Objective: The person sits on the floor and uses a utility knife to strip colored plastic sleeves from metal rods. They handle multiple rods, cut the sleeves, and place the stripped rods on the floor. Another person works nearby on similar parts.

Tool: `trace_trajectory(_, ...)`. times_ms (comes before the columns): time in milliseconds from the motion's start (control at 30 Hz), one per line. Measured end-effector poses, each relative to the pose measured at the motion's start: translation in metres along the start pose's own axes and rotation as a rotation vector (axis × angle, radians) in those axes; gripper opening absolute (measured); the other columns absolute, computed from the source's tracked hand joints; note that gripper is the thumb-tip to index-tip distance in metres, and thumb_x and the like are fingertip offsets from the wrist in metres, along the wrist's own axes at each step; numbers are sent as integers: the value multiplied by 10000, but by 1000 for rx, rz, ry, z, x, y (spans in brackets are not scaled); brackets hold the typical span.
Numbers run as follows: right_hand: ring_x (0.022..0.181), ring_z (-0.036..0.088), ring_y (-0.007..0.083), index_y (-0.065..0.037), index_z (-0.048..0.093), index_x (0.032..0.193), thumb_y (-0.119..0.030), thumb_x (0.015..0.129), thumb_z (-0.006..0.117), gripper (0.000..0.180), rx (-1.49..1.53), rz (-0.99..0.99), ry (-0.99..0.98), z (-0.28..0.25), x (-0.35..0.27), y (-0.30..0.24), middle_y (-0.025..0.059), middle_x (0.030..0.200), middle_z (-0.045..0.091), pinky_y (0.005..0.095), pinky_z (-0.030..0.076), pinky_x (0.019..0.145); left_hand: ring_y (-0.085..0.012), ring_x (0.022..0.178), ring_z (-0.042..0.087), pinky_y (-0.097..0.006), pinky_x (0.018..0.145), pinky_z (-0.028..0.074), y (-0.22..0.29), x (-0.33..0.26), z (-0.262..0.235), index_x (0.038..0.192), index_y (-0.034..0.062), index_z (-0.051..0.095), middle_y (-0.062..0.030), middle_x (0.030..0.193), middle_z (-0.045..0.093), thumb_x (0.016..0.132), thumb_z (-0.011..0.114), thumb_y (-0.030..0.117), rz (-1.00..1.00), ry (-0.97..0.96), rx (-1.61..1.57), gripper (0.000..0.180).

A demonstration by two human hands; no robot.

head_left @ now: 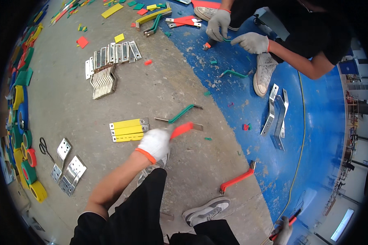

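Observation:
My left hand [154,143], in a white glove with an orange cuff, is closed around a bent metal bar with a red sleeve [181,130], its bare end pointing right. Just beyond lies a green-sleeved bent bar [181,114]. Left of the hand, yellow-sleeved flat bars [129,130] lie side by side. At the lower right edge, my gloved right hand [283,233] grips a red-and-black handled tool [289,223], whose kind I cannot make out. Another red-sleeved bar [238,180] rests on the concrete between my hands.
A crouching person's gloved hands [251,43] hold a small green piece at the upper right. Bare metal bars [104,81] are stacked at upper left. Scissors [45,148] and metal plates [72,175] lie left, near tape rolls [37,191]. A yellow cord [301,141] crosses the blue floor.

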State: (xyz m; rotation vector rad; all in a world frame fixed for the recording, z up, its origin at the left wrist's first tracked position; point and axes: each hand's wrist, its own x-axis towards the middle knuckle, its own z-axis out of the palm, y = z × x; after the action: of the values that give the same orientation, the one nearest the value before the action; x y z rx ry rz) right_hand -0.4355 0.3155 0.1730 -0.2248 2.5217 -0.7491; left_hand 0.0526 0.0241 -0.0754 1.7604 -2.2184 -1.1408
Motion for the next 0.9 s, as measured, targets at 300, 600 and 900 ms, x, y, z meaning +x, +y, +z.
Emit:
trace_trajectory(300,363,468,129,-31,607,1096,-295,1025,577,275,-318,49,-15,-10,-39,62,82,666,619,291,341,305,-426,841,696,-527,733,555,-25,-50,-27,1163,83,632,-235,882,703,863,672,226,-142,-112,162,335)
trace_trajectory(600,333,460,125,-9,575,1082,-260,1045,567,254,-226,-42,-78,-3,-20,74,104,677,632,280,369,312,-447,907,685,-519,791,558,-64,-83,-35,1211,82,627,-237,980,713,848,670,214,-277,-67,191,389)
trace_trajectory(900,341,455,120,-14,571,1071,-241,1045,563,229,-245,-33,-59,-5,-18,78,101,685,635,275,361,314,-447,928,702,-501,789,557,-90,-74,-44,1333,13,566,-300,924,694,864,652,166,-302,-13,-142,500)
